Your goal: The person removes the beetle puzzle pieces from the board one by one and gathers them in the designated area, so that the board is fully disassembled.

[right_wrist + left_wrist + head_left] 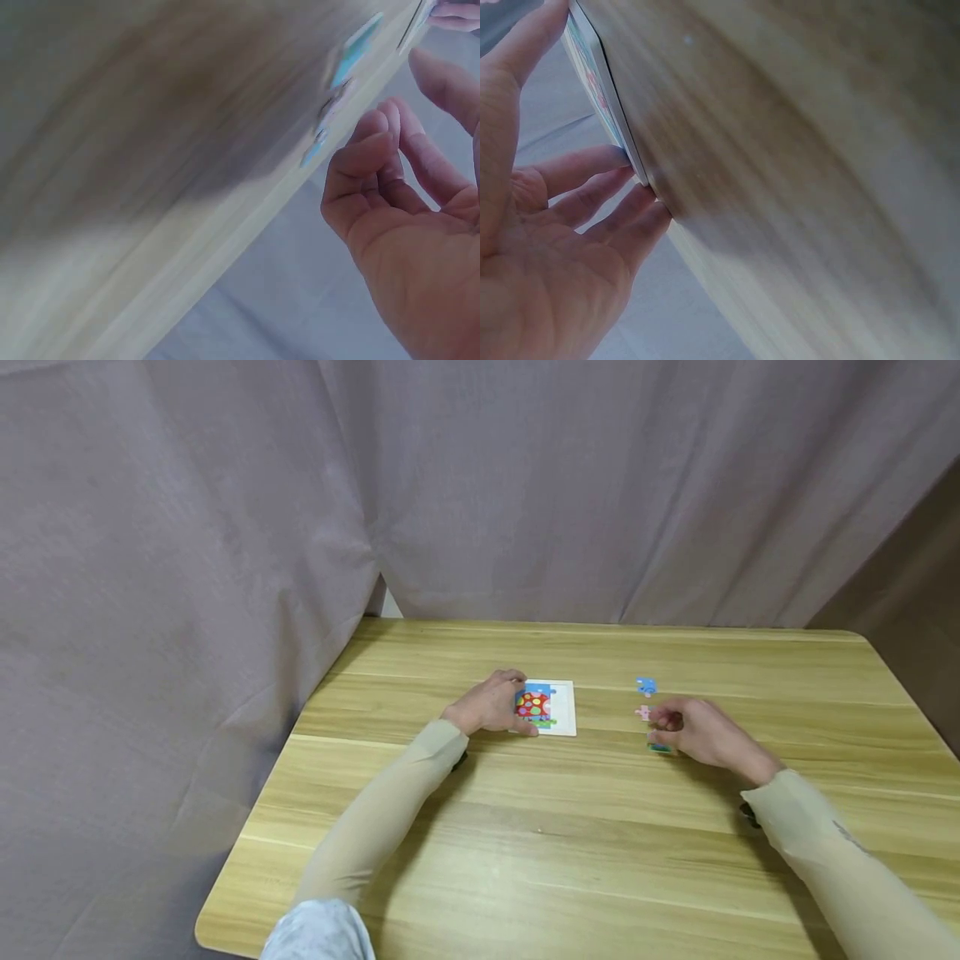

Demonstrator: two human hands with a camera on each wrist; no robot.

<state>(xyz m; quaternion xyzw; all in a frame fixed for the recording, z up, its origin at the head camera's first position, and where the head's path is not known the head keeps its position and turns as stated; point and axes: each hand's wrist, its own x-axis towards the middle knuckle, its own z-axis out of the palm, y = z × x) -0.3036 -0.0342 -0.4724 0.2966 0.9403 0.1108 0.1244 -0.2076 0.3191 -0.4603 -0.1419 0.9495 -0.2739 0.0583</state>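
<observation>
One greyish curtain [187,568] hangs left of and behind the wood-grain table [525,860]. The left hand [487,703] grips a flat-lying puzzle board [564,710], thumb at its near edge, fingers at the far one; a red dotted picture [532,704] shows beside the white right part. Well apart farther right, a blue piece [646,685], a pink piece [643,713] and a green-blue piece [660,747] form a column. The right hand [701,731] hovers just beside them, fingers loosely bent, thumb parted from the fingertips.

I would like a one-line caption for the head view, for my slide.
Left hand holds a white flat puzzle board; right hand is near three small flat colourful jigsaw pieces.
</observation>
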